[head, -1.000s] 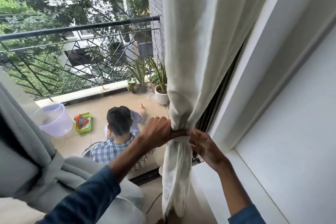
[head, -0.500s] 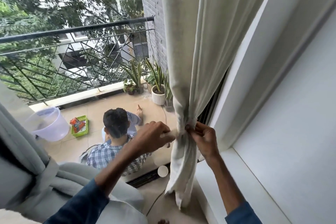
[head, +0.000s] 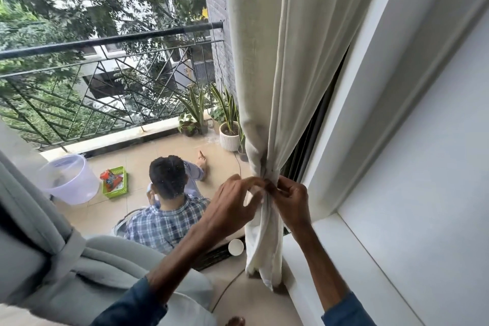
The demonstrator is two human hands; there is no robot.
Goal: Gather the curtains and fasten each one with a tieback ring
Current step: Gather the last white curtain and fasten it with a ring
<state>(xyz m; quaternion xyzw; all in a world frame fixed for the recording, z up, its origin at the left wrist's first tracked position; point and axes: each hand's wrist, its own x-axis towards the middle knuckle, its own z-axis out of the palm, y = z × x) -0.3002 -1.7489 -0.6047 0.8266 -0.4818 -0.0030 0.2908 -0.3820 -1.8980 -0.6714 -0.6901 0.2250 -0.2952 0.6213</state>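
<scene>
At the right-hand window frame, one cream curtain hangs gathered to a narrow waist. My two hands meet there: left hand and right hand each pinch the bunched cloth with curled fingers. On the balcony beyond sit one pale bucket, one green basket and one person in a checked shirt.

Soft even daylight through the window, wide-angle edge bending

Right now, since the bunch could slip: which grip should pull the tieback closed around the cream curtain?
Left, probably. The left grip pinches what looks like the pale tieback at the front of the gather, free to pull; the right grip holds the cream curtain bunched on the window-frame side.
</scene>
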